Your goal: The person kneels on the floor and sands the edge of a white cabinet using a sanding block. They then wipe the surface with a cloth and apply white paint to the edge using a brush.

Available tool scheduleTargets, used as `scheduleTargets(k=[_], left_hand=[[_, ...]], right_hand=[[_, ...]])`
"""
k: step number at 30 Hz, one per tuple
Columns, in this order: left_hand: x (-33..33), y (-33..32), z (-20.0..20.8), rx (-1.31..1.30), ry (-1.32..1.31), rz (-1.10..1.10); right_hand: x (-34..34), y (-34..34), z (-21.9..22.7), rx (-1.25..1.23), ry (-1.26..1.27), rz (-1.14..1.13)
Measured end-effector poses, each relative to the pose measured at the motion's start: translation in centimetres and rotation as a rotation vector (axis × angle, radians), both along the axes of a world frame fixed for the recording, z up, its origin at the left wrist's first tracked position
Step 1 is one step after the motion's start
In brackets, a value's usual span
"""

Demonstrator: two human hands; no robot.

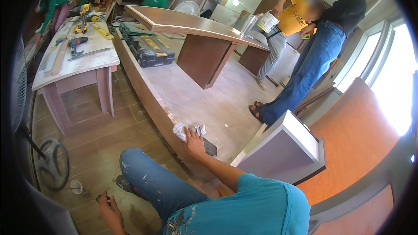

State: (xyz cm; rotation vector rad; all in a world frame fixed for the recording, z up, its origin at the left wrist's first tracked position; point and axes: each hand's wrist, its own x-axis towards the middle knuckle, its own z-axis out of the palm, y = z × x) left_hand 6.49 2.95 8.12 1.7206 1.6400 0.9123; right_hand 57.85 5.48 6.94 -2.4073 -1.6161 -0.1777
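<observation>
My right hand (194, 144) presses a bunched white cloth (179, 131) against the top edge of a long wooden board (143, 85), which borders a raised floor. Right beside this hand lie a crumpled silvery-white scrap (200, 129) and a dark flat piece (210, 148), partly covered by the hand. Low on the left, my left hand (111, 211) is closed around a small dark object (103, 199), too small to name. A white cup (76, 186) with a stick in it stands on the tiles near that hand.
A workbench (102, 56) at left carries drills and a yellow level. Toolboxes (152, 51) sit on the raised floor under a long wooden tabletop (187, 28). Two people stand at right, one with a white bucket (267, 22). A white-topped box (296, 137) and a fan base (51, 164) flank me.
</observation>
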Motion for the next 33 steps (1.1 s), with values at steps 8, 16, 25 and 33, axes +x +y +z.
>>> scheduleTargets(k=[8,16,25,33], left_hand=[[0.0,0.3,0.7,-0.041,0.029,-0.040],[0.7,0.3,1.2,0.022,0.045,0.009],[0.5,-0.3,3.7,-0.040,0.067,-0.013],[0.9,-0.5,3.8,-0.043,-0.005,0.037]], right_hand=[[-1.0,0.7,0.6,0.016,0.026,0.018],[-0.7,0.6,2.2,-0.035,0.031,-0.029],[-0.7,0.8,2.1,-0.016,0.013,-0.003],[-0.5,0.9,1.7,-0.036,-0.016,0.006]])
